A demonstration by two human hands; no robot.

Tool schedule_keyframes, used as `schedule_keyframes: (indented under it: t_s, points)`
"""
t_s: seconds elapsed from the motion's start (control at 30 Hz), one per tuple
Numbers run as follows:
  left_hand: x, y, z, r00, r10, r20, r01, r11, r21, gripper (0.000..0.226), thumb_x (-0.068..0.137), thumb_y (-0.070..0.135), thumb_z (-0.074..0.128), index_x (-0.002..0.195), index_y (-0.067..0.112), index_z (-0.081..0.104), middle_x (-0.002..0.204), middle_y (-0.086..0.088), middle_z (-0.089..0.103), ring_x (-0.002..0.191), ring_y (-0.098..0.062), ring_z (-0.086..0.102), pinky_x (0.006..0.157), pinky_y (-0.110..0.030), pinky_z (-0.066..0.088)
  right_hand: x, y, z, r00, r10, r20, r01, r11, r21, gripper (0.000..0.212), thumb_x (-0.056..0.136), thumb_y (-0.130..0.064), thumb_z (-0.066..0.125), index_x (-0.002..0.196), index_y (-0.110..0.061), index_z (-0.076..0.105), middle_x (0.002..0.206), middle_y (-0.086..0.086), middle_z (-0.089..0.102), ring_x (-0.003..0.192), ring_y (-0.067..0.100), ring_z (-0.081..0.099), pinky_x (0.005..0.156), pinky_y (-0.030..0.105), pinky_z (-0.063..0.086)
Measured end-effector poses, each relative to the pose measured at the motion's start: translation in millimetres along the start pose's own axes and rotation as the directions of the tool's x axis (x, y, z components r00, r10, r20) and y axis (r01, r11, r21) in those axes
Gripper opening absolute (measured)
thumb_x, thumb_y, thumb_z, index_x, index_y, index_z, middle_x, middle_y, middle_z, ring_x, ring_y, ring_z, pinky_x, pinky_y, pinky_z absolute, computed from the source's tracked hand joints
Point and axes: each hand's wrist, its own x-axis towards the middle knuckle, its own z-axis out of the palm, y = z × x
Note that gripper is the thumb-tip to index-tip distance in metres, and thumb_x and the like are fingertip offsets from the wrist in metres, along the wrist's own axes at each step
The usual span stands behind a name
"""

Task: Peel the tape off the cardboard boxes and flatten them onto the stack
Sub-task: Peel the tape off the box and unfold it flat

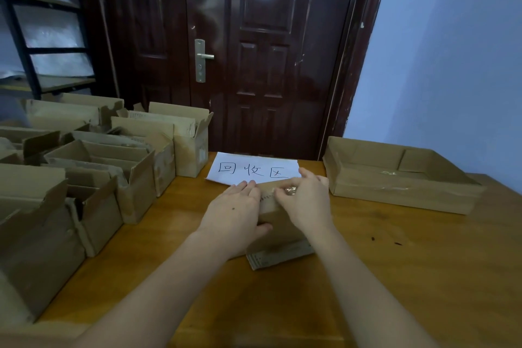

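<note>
A small brown cardboard box [278, 230] lies on the wooden table [395, 277] in front of me, near the middle. My left hand [234, 215] holds its left side, fingers laid over the top and thumb pressed against the near face. My right hand [306, 200] is at the top far edge and pinches a shiny crumpled bit of tape [291, 190] between its fingertips. Most of the box top is hidden by both hands.
Several opened cardboard boxes [93, 178] crowd the table's left side. A white paper sign [252, 168] with handwriting lies just beyond the box. A wide shallow cardboard tray [401, 189] sits at the right. A dark door [254, 51] stands behind the table.
</note>
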Motion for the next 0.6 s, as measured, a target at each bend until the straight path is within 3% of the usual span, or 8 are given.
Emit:
schedule_keyframes:
  t_s: [0.07, 0.17, 0.23, 0.33, 0.43, 0.57, 0.6]
  points:
    - [-0.3, 0.1, 1.1, 1.000, -0.003, -0.001, 0.003, 1.000, -0.002, 0.085, 0.089, 0.068, 0.064, 0.156, 0.026, 0.034, 0.168, 0.002, 0.029, 0.155, -0.018, 0.025, 0.123, -0.037, 0.023, -1.2, -2.3, 1.0, 1.000, -0.005, 0.000, 0.005, 0.994, -0.112, 0.020, 0.095, -0.042, 0.065, 0.108, -0.033, 0.077, 0.142, -0.006, 0.058, 0.133, 0.022, 0.040, 0.103, 0.040, 0.039]
    - [-1.2, -0.1, 0.9, 1.000, -0.007, -0.011, 0.007, 1.000, -0.010, 0.085, 0.088, 0.069, 0.064, 0.156, 0.027, 0.034, 0.167, 0.002, 0.030, 0.154, -0.018, 0.027, 0.122, -0.037, 0.025, 2.8, -0.3, -4.4, 0.998, -0.044, -0.043, 0.036, 0.985, -0.169, 0.014, 0.099, -0.035, 0.061, 0.105, -0.025, 0.069, 0.103, -0.006, 0.068, 0.102, 0.018, 0.057, 0.083, 0.037, 0.051]
    - [-2.0, 0.1, 0.4, 1.000, -0.006, -0.009, 0.006, 1.000, -0.015, 0.085, 0.088, 0.069, 0.064, 0.156, 0.027, 0.034, 0.167, 0.003, 0.030, 0.154, -0.018, 0.027, 0.122, -0.037, 0.024, 7.2, 5.6, -11.1, 0.994, -0.071, -0.080, 0.055, 0.981, -0.187, 0.006, 0.101, -0.027, 0.059, 0.101, -0.022, 0.062, 0.093, -0.005, 0.063, 0.088, 0.015, 0.058, 0.075, 0.035, 0.055]
    - [-2.7, 1.9, 1.1, 1.000, -0.009, -0.011, 0.009, 1.000, -0.007, 0.085, 0.090, 0.068, 0.063, 0.157, 0.027, 0.032, 0.168, 0.002, 0.029, 0.154, -0.018, 0.026, 0.123, -0.037, 0.023, 7.5, 14.1, -15.4, 0.985, -0.162, -0.065, 0.152, 0.979, -0.138, 0.005, 0.100, -0.025, 0.061, 0.099, -0.021, 0.065, 0.091, -0.007, 0.062, 0.088, 0.014, 0.057, 0.077, 0.035, 0.055]
    - [-2.3, 5.0, 0.2, 1.000, -0.014, -0.005, 0.014, 1.000, 0.004, 0.084, 0.091, 0.066, 0.062, 0.158, 0.025, 0.031, 0.168, 0.001, 0.028, 0.155, -0.019, 0.025, 0.124, -0.037, 0.022, 4.2, 18.3, -14.9, 0.975, -0.213, 0.057, 0.217, 0.973, -0.079, 0.022, 0.102, -0.034, 0.057, 0.101, -0.020, 0.074, 0.096, -0.005, 0.066, 0.098, 0.017, 0.053, 0.084, 0.037, 0.049]
    - [-2.3, 6.4, -1.8, 1.000, -0.027, 0.015, 0.027, 1.000, 0.015, 0.087, 0.092, 0.065, 0.062, 0.160, 0.026, 0.027, 0.169, 0.002, 0.025, 0.156, -0.018, 0.022, 0.124, -0.037, 0.021, 8.8, 22.4, -19.4, 0.996, -0.058, 0.060, 0.043, 0.971, 0.237, 0.020, 0.096, -0.031, 0.068, 0.113, -0.020, 0.073, 0.108, -0.006, 0.071, 0.104, 0.013, 0.061, 0.083, 0.024, 0.046]
    - [-2.3, 6.3, -1.9, 0.999, -0.027, 0.020, 0.027, 1.000, 0.016, 0.087, 0.092, 0.066, 0.061, 0.160, 0.026, 0.026, 0.170, 0.002, 0.025, 0.156, -0.018, 0.021, 0.124, -0.037, 0.020, 9.5, 23.3, -18.6, 0.997, -0.029, 0.065, 0.013, 0.972, 0.235, 0.027, 0.093, -0.034, 0.072, 0.117, -0.022, 0.072, 0.115, -0.007, 0.067, 0.110, 0.014, 0.058, 0.087, 0.023, 0.044]
